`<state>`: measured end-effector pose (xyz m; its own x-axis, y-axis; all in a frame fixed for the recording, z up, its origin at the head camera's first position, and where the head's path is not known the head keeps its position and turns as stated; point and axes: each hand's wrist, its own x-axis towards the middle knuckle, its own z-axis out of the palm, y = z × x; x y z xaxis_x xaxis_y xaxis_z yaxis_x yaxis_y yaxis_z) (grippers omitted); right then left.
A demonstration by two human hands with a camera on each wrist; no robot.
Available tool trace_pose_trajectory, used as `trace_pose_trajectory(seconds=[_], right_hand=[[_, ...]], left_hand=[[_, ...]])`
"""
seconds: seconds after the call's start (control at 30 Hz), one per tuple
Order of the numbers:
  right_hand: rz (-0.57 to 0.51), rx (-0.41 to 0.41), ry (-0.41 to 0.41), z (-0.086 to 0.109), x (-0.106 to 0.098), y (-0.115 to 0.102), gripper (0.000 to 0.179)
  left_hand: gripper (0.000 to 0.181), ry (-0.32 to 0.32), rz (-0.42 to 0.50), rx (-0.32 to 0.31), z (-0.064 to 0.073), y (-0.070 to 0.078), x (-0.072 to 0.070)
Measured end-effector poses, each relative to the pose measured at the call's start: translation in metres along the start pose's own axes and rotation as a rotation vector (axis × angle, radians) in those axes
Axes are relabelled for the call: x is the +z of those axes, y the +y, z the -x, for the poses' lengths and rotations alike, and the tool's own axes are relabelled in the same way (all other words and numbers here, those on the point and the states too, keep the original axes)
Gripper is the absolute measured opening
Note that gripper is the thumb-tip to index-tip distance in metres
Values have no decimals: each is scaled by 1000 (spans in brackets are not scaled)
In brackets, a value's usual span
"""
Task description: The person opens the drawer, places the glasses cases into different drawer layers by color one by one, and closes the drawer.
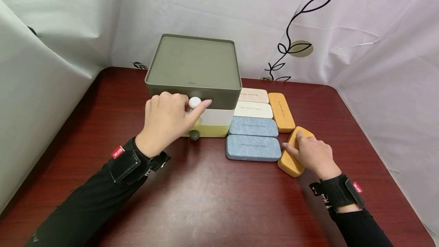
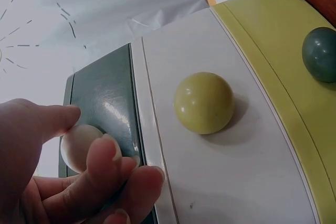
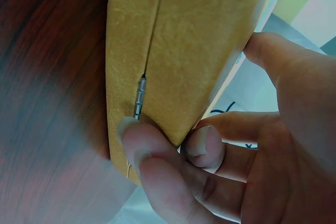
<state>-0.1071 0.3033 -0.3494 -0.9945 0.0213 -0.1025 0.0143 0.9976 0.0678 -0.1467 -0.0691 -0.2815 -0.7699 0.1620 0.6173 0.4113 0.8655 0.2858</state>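
We pinch white knob (image 1: 194,102), left hand (image 1: 165,116); right hand (image 1: 316,157) grips orange case (image 1: 290,162) at its 9 o'clock, long axis 1-to-7

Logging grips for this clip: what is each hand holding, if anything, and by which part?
Left hand pinches the white knob of the top drawer; right hand grips the nearer yellow case across its width, fingers at the hinge.

The left arm (image 1: 89,197), black-sleeved, stretches forward from lower left; the right arm (image 1: 360,226), likewise sleeved, from lower right. The left grip (image 1: 168,117) pinches between thumb and fingers; the right grip (image 1: 315,154), back upward, sets its thumb opposite curled fingers.
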Motion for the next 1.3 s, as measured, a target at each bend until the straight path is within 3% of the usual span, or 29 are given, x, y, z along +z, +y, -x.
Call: trace_pose_trajectory(seconds=[1.0,1.3], right_hand=[[0,-1,-7,0,-1,-1,75],[-18,-7,4,0,0,0,67]], left_hand=[[56,41,-37,84,-2,0,4],[55,43,-29,98,0,0,3]])
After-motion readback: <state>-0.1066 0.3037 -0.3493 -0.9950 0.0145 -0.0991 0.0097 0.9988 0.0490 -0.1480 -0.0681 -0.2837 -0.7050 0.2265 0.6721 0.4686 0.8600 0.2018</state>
